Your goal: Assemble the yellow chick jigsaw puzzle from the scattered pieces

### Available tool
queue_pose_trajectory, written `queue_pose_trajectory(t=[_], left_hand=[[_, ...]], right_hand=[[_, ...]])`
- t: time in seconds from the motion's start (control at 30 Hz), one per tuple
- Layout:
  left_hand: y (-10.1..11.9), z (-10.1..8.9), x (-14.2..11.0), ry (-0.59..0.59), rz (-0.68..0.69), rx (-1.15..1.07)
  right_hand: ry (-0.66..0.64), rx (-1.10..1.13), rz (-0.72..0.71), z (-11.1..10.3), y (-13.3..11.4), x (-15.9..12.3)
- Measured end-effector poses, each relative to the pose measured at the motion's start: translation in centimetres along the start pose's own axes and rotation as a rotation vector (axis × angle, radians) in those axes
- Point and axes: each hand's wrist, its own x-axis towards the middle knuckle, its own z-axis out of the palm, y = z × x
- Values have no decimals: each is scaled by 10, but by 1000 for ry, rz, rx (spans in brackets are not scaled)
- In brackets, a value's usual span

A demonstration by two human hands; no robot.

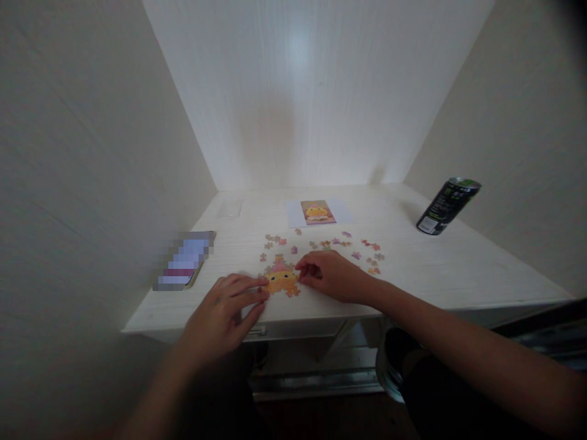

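Note:
A partly joined jigsaw puzzle lies near the table's front edge and shows a yellow character with dark eyes and a pink top. Fingers of my left hand stretch out over its left edge, with the tips resting on it. My right hand is at the right edge, thumb and index finger pinched together on what looks like a small puzzle piece, mostly hidden by the fingers. Several loose puzzle pieces are scattered beyond and to the right. Behind them lies a reference picture of the yellow character.
A phone lies at the table's left side. On the right stands a dark drink can. A clear plastic wrapper or case lies at the back left. Walls enclose the white table on the left, back and right.

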Motion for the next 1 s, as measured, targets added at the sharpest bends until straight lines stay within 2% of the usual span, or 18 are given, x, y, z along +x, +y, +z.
queue_pose_trajectory(t=[0.3,0.63,0.87,1.0], left_hand=[[-1,1,-3,42,-44,-67],[1,1,-3,55,-72,-100],[-1,0,-4,46,-78,-105],[0,1,-3,50,-90,-112]], right_hand=[[-39,147,76,-2,0,-4],[-155,-33,-20,-8,1,-2],[-65,-31,-29,-7,3,-7],[-76,-54,-59,-6,8,-9]])
